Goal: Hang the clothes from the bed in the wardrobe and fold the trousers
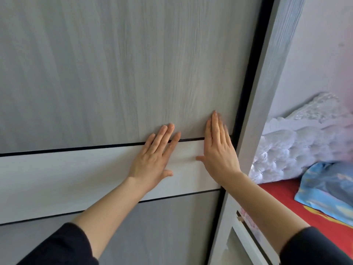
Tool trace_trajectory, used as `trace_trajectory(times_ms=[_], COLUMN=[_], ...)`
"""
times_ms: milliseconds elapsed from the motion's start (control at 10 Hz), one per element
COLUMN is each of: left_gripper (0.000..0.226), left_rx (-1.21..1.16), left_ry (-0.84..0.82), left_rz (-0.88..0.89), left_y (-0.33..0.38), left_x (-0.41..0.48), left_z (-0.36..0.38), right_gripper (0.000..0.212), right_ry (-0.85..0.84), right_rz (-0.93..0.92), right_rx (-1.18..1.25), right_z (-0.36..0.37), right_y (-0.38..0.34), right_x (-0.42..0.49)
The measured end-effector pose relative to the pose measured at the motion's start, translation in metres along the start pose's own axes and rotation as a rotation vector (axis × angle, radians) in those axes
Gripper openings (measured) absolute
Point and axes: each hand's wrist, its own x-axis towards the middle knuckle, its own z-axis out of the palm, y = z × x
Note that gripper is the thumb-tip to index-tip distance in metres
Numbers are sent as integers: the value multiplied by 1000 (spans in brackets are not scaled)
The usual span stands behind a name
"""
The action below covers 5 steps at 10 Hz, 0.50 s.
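Observation:
A grey wood-grain wardrobe door [114, 64] with a white band across its middle fills most of the view. My left hand [152, 159] lies flat on the door with straight fingers, across the white band and the dark groove above it. My right hand [217, 150] presses flat beside it, fingers pointing up, close to the door's black right edge. The door covers the wardrobe's inside. At the right lies the bed [286, 203] with a red sheet. No trousers or other clothes can be made out.
The wardrobe's grey side frame [254, 131] runs down right of the door. A white tufted headboard [298, 146] under clear plastic stands at the bed's head. A blue patterned cloth [328, 188] lies on the red sheet. A narrow gap separates wardrobe and bed.

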Motion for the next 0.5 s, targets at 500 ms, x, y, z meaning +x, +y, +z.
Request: trace_trajectory(times_ms=[500], left_gripper=[135], left_rx=[23], left_ry=[-2], left_rz=[-17], left_y=[7], left_x=[6], left_z=[-2], right_gripper=[95], right_ry=[46], right_rz=[-142], right_rx=[128], right_z=[-6], right_y=[14], right_x=[-7])
